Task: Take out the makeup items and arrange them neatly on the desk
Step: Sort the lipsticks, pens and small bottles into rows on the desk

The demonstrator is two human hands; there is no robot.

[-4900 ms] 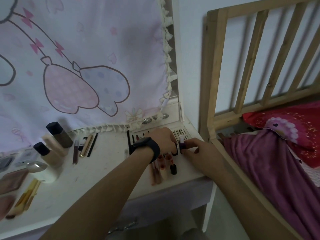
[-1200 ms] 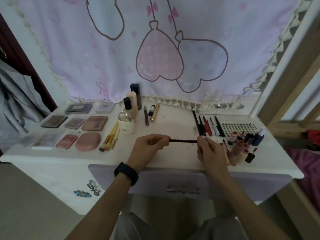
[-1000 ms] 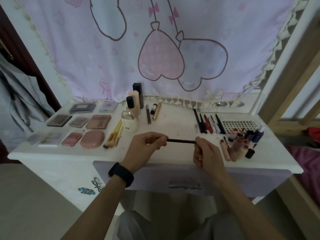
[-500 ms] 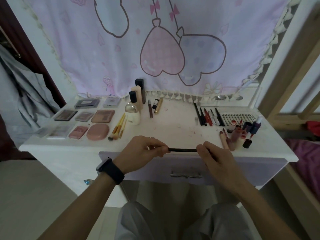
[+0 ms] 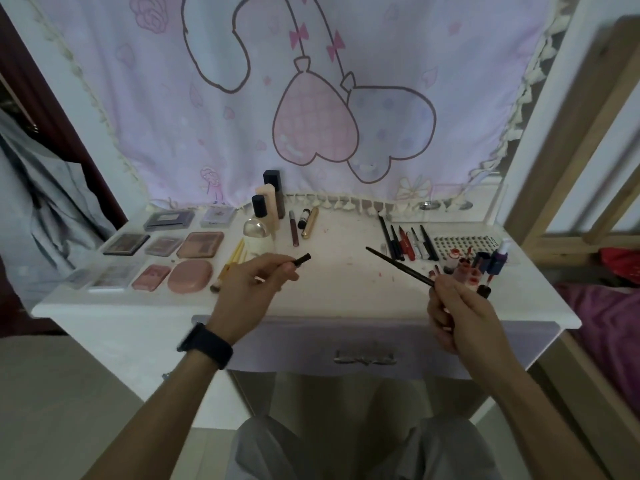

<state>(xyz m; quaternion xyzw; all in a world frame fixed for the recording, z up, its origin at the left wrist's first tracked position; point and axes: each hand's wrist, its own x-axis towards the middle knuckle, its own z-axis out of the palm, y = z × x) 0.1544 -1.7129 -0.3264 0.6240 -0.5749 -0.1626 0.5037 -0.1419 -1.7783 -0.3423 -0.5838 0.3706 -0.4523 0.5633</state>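
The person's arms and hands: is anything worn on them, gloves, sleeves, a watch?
No gloves on the left hand or the right hand. No sleeves show on either forearm within the picture. The left wrist carries a broad black band, like a watch or fitness tracker; no display is visible. The right wrist is bare.

Open lane down worktop [image 5: 346, 271] centre, front edge to curtain fringe [image 5: 346, 203]. Left flank: palettes [image 5: 197, 244], brushes [image 5: 232, 263], upright bottles [image 5: 269, 207]. Right flank: row of pencils [image 5: 408, 242], cluster of lip tubes [image 5: 462, 271] nearer front.
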